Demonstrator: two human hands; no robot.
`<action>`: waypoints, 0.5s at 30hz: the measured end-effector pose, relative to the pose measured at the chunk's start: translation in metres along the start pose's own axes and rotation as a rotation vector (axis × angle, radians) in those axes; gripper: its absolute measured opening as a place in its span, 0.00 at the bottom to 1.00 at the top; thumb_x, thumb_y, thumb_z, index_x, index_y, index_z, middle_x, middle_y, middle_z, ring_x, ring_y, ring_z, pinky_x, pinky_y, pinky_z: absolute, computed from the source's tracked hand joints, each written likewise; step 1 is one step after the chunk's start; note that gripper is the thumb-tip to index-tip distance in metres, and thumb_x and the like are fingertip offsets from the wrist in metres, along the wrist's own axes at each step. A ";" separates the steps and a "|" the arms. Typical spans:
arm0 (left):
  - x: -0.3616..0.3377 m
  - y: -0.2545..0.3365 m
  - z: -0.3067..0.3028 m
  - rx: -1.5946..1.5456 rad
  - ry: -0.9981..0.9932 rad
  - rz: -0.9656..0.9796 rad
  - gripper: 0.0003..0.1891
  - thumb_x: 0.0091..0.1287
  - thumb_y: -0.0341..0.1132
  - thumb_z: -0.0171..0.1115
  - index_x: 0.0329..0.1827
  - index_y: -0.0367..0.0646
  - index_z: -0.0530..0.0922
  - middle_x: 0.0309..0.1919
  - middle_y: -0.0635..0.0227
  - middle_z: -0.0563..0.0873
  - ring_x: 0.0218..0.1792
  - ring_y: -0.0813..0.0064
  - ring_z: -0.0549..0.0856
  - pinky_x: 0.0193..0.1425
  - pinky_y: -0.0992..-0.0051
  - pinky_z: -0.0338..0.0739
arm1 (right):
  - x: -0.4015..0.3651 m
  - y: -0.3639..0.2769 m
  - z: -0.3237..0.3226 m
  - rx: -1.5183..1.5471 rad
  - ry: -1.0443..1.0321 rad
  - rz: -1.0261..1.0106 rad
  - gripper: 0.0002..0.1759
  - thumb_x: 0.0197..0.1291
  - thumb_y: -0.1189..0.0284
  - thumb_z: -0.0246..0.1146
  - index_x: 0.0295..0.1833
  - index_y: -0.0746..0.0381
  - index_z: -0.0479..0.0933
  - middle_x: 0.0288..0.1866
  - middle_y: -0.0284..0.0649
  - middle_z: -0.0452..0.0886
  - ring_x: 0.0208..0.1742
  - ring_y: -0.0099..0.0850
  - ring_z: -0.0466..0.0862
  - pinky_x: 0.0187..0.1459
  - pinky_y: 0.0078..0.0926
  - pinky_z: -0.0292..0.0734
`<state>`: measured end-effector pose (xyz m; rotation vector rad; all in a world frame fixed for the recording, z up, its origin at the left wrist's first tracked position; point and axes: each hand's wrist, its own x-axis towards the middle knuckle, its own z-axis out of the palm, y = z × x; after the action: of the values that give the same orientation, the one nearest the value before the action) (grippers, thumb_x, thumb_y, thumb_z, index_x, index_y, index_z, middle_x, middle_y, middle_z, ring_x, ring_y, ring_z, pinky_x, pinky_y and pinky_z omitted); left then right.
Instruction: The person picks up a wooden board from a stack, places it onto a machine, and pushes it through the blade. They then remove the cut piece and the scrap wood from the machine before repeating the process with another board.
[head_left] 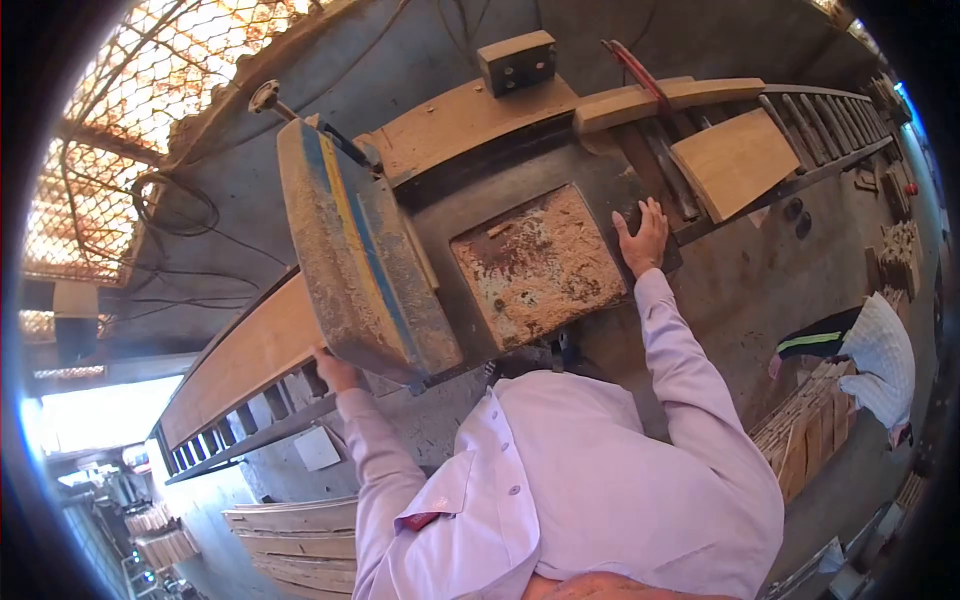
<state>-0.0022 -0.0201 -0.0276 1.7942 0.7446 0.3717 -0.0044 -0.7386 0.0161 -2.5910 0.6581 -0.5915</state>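
My left hand (336, 371) is at the near edge of a long wooden board (258, 335), its thumb against the edge and its other fingers mostly hidden. The board lies on the left roller track, one end beside the dusty housing (350, 250) of a woodworking machine. My right hand (645, 238) rests with fingers spread on the right side of the dark machine table (465, 215). Beside it, a square panel (545, 270) is covered with sawdust and chips. To the right of that hand, a short, wide wooden board (737, 163) lies across the rollers.
A curved wooden piece (668, 103) with a red clamp (637, 72) lies along the far edge of the right roller track (825, 130). Stacked planks stand on the floor at lower left (295, 545) and right (805, 425). Cables hang by the mesh window (130, 150).
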 end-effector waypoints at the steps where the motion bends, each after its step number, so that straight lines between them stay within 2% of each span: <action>1: -0.012 0.011 0.021 -0.596 0.022 -0.228 0.20 0.79 0.48 0.53 0.62 0.43 0.78 0.46 0.56 0.87 0.47 0.60 0.85 0.50 0.69 0.81 | 0.000 -0.001 0.001 -0.020 -0.004 -0.003 0.44 0.65 0.39 0.60 0.72 0.64 0.69 0.80 0.47 0.63 0.83 0.40 0.56 0.82 0.42 0.45; 2: -0.025 0.012 0.032 -0.767 -0.036 -0.316 0.20 0.78 0.47 0.52 0.64 0.44 0.76 0.46 0.56 0.87 0.47 0.59 0.85 0.51 0.68 0.81 | 0.000 -0.001 0.001 -0.019 -0.007 -0.004 0.44 0.65 0.39 0.59 0.72 0.63 0.69 0.80 0.47 0.63 0.83 0.40 0.56 0.82 0.42 0.45; 6: -0.057 -0.007 0.032 -0.868 -0.424 -0.379 0.21 0.77 0.43 0.52 0.69 0.46 0.70 0.48 0.55 0.85 0.49 0.54 0.85 0.53 0.65 0.81 | -0.001 -0.003 0.002 -0.019 -0.021 -0.014 0.42 0.66 0.40 0.59 0.71 0.63 0.70 0.80 0.46 0.63 0.83 0.40 0.56 0.82 0.42 0.45; 9: -0.025 -0.022 -0.008 -0.919 -0.764 -0.397 0.24 0.76 0.41 0.51 0.73 0.48 0.65 0.49 0.55 0.84 0.51 0.51 0.85 0.54 0.62 0.81 | -0.001 0.000 0.001 -0.026 -0.014 -0.020 0.41 0.66 0.41 0.59 0.71 0.63 0.70 0.80 0.46 0.63 0.83 0.40 0.56 0.82 0.42 0.45; 11: 0.004 -0.022 -0.043 -0.941 -0.894 -0.370 0.26 0.75 0.39 0.51 0.75 0.49 0.62 0.50 0.54 0.83 0.52 0.49 0.84 0.55 0.61 0.81 | -0.002 0.003 0.002 -0.014 -0.013 -0.017 0.41 0.67 0.41 0.59 0.71 0.63 0.70 0.80 0.46 0.62 0.83 0.41 0.56 0.82 0.42 0.45; 13: 0.009 -0.008 -0.065 -0.802 -0.532 -0.215 0.26 0.78 0.40 0.45 0.78 0.51 0.57 0.52 0.56 0.81 0.52 0.50 0.84 0.55 0.58 0.81 | -0.001 0.003 0.001 0.003 -0.016 -0.010 0.41 0.67 0.41 0.59 0.71 0.63 0.70 0.80 0.46 0.62 0.83 0.41 0.56 0.82 0.43 0.45; 15: 0.039 -0.009 -0.065 -0.787 -0.158 -0.280 0.24 0.78 0.47 0.53 0.72 0.47 0.68 0.62 0.55 0.79 0.59 0.57 0.80 0.65 0.58 0.76 | -0.002 0.000 -0.004 0.019 -0.017 0.001 0.41 0.67 0.42 0.59 0.71 0.63 0.70 0.80 0.47 0.62 0.83 0.41 0.56 0.82 0.43 0.45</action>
<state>-0.0132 0.0553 -0.0172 0.9526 0.6088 0.2764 -0.0078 -0.7384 0.0184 -2.5750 0.6455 -0.5716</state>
